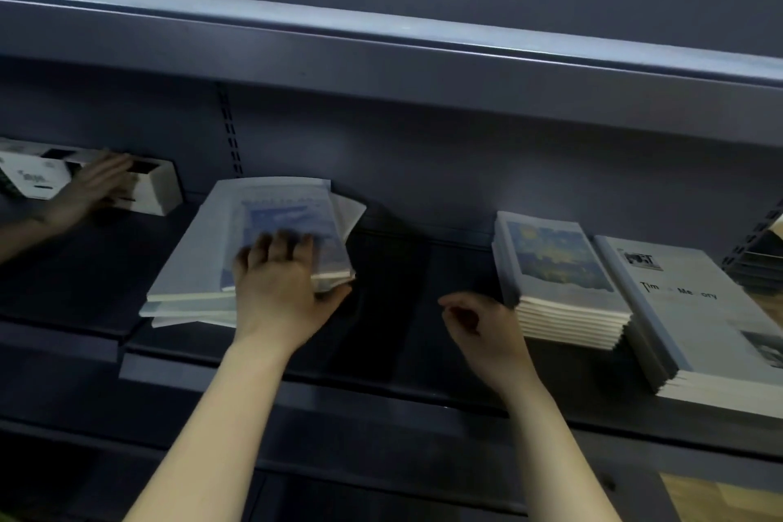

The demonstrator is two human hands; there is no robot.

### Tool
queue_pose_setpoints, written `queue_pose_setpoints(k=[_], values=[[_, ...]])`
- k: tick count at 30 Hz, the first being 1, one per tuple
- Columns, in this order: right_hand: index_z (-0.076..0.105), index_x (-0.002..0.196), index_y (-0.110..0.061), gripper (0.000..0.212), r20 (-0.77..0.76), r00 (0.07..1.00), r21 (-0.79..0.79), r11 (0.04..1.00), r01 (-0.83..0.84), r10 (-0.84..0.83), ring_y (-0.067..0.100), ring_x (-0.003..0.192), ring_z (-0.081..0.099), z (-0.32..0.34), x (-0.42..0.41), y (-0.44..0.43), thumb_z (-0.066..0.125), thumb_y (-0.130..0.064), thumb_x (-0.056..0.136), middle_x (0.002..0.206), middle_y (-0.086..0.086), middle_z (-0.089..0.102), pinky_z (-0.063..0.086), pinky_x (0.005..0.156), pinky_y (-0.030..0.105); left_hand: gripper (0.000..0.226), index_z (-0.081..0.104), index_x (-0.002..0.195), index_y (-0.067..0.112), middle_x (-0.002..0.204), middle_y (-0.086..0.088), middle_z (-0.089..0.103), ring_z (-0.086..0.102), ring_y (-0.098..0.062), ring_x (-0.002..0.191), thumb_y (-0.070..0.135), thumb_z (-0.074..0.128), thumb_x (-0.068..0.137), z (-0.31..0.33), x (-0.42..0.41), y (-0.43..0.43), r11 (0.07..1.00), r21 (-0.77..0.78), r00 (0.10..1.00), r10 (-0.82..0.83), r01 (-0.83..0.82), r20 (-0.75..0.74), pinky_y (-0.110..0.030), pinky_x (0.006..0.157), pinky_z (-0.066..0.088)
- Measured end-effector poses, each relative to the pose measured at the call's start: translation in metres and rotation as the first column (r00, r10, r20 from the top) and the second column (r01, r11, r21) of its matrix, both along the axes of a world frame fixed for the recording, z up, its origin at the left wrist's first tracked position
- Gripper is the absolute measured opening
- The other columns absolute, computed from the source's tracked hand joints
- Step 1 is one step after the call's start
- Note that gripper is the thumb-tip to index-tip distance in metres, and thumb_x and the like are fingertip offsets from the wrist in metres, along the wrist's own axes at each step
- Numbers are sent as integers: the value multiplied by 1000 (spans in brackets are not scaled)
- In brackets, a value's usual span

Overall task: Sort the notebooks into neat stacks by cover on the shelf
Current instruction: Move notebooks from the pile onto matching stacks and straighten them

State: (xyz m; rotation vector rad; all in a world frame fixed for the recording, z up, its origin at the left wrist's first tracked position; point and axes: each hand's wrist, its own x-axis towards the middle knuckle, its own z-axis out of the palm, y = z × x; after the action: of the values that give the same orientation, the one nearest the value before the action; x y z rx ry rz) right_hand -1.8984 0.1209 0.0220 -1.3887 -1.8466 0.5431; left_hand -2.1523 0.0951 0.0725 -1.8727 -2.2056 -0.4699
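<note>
A loose, fanned pile of notebooks with pale covers and a blue picture lies on the dark shelf, left of centre. My left hand grips the upper notebooks of that pile, fingers on the cover and thumb at their right edge. My right hand hovers over the shelf with fingers loosely curled, holding nothing, just left of a neat stack of blue-and-yellow painting notebooks. Right of it lies a stack of grey "Time Memory" notebooks.
Another person's hand rests on white boxes at the far left of the shelf. An upper shelf overhangs. More dark stacks sit at the far right edge.
</note>
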Motion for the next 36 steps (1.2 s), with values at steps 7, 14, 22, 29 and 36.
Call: queue_pose_setpoints(k=[7, 14, 22, 29, 36], values=[[73, 96, -25, 19, -60, 998, -24, 1000, 14, -15, -3, 81, 64, -4, -1, -6, 66, -10, 87, 89, -9, 71, 42, 71, 3, 59, 50, 126, 25, 126, -4, 52, 42, -32, 113, 56, 54, 76, 6, 10, 0, 996, 28, 995, 86, -85, -42, -44, 89, 35], [71, 94, -29, 19, -94, 995, -56, 998, 5, -10, -9, 81, 63, -1, -5, -6, 67, -12, 87, 85, -11, 71, 41, 69, 1, 47, 62, 117, 26, 119, -3, 59, 48, -31, 110, 54, 53, 81, 14, 13, -6, 996, 81, 999, 34, -31, -38, -42, 84, 41], [70, 96, -32, 17, -99, 995, -97, 995, -31, 21, -15, 81, 60, 2, -3, -4, 66, -17, 88, 86, -18, 68, 40, 68, -1, 36, 74, 101, 16, 91, -6, 68, 61, -36, 81, 6, 78, 67, 17, 21, -16, 856, 485, 977, -214, 178, 19, -36, 57, 47], [65, 93, -33, 33, -408, 913, -232, 966, -116, 11, 9, 78, 71, 23, -9, -5, 42, -56, 93, 86, -5, 73, 55, 69, 28, 32, 74, 103, 16, 86, -2, 69, 61, -30, 76, 2, 66, 75, 18, 73, -16, 598, 694, 873, -479, 400, -91, -39, 64, 50], [67, 113, -16, 36, -865, 502, -226, 892, -390, 0, 31, 106, 67, 48, 9, -15, 66, -39, 86, 114, 15, 69, 57, 78, 44, 19, 74, 97, 15, 94, -2, 71, 64, -29, 86, 10, 73, 78, -5, 122, -16, 570, 619, 798, -581, 541, -162, -42, 71, 51]])
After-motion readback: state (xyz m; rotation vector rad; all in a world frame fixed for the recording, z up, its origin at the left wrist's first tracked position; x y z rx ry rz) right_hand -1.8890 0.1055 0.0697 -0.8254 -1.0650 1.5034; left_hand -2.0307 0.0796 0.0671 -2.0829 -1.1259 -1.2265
